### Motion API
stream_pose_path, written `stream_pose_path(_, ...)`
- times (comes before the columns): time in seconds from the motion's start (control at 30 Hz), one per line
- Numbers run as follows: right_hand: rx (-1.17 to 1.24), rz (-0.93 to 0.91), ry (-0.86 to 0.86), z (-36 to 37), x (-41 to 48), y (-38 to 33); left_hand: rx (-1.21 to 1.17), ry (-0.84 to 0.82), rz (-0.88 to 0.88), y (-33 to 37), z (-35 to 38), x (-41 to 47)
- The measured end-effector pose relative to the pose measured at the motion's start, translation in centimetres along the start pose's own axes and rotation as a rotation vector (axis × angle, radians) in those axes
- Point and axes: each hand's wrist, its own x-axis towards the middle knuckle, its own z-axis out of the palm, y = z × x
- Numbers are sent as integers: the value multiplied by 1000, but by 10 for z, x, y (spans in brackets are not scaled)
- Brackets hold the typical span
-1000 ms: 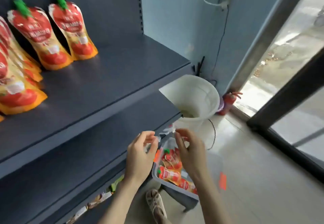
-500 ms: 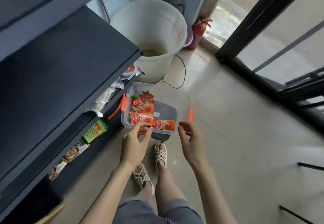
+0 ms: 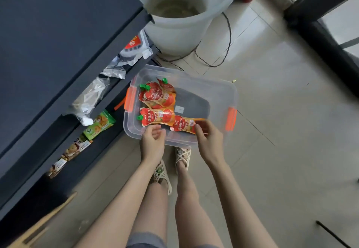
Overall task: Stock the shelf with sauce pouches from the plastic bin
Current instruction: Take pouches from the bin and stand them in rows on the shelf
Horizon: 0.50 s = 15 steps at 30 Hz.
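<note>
fingers [image 3: 199,131] of r hand [image 3: 209,141] pinch red spouted sauce pouch [image 3: 183,124] in clear plastic bin [image 3: 219,90]; l hand [image 3: 152,141] slack, empty, at bin rim; approx 5 pouches inside.

A small shop aisle.
Tiers of dark grey metal display shelving [image 3: 58,34] carry green and brown packaged snacks [image 3: 99,124] and silvery foil packs [image 3: 91,96] on the bottom level; a clear plastic bin with orange latches [image 3: 219,92], holding identical red tomato-sauce pouches [image 3: 157,116], stands just beside it.
</note>
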Motion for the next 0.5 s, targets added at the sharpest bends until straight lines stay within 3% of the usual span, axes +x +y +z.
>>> stream_pose_path(0.23, -49, 177, -27, 51, 89, 74, -131, 124, -349, -53, 60, 108)
stream_pose_path(0.37, -109, 230, -62, 80, 124, 118, -347, 213, -570, -78, 91, 155)
stream_pose_path(0.5, -192, 288, -162, 104, 152, 160, -446, 307, -676, -95, 111, 188)
